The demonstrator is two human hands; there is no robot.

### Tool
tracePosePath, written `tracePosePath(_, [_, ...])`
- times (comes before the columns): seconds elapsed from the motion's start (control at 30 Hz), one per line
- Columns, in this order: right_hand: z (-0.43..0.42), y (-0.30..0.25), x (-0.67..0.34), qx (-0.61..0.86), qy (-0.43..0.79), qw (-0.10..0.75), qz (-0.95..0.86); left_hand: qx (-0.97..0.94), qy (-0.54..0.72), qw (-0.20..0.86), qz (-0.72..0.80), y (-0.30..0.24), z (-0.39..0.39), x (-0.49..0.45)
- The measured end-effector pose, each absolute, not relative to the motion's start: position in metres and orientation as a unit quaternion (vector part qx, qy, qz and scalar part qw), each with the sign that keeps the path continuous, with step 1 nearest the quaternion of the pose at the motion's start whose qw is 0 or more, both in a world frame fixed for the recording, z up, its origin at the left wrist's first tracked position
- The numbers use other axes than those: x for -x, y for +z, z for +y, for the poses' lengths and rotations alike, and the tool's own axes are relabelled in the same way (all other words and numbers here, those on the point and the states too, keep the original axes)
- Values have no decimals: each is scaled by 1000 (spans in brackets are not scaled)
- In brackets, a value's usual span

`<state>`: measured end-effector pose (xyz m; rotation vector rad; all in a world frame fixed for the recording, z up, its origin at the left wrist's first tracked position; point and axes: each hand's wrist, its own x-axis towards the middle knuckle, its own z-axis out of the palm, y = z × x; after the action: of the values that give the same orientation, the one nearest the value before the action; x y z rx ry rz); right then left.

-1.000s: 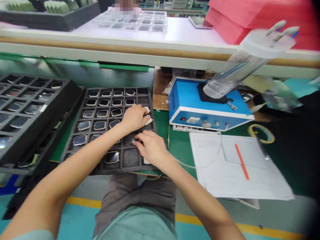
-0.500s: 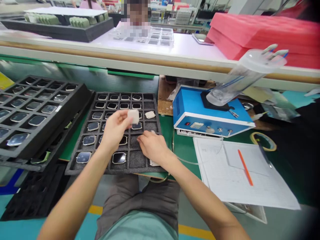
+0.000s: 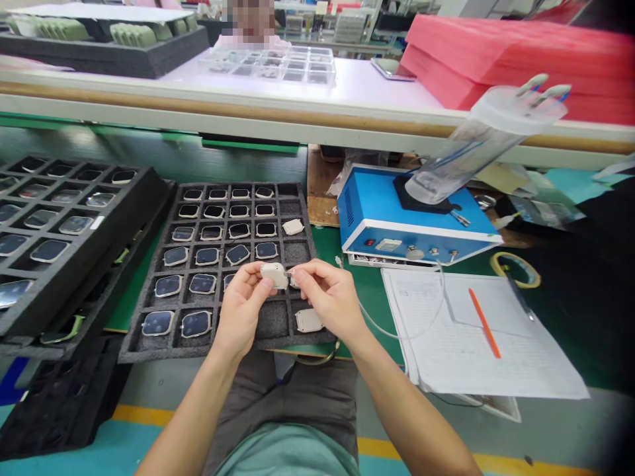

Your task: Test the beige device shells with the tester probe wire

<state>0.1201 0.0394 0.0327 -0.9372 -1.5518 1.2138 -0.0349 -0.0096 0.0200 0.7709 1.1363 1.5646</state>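
Note:
A small white squarish case part [image 3: 274, 274] is pinched in my left hand [image 3: 244, 305] just above the near edge of a black foam tray [image 3: 297, 254]. My right hand [image 3: 330, 297] is closed beside it, fingertips meeting the part's right side on a small thing I cannot make out. The tray's cells hold several dark-glass watch cases [image 3: 207, 256]. Two white parts lie face down in its right column, one far [image 3: 293, 227] and one near [image 3: 308, 320], next to my right hand.
A second foam tray [image 3: 143, 188] of cases stands stacked at the left. A blue box device [image 3: 391, 218] with a clear cylinder [image 3: 476, 142] sits right of the tray. Paper sheets [image 3: 476, 337] with an orange pen [image 3: 484, 322] lie at the right. A person sits beyond the raised shelf [image 3: 278, 112].
My left hand lifted a white part from the tray's far right area and carried it toward me. My right hand rose off the foam and met it.

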Motion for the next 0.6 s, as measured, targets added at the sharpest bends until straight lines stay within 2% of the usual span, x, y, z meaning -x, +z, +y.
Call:
tracePosePath(0.17, [43,26,-125,399,513,442,-618,-330,642,511,465,16,-7,29])
tracePosePath(0.37, [47,11,-122,411,656,368,-516,-331,631,538,451,-1,-8,16])
tracePosePath(0.6, [53,10,-108,379,715,317,-495,-349,629,535,443,-16,-14,16])
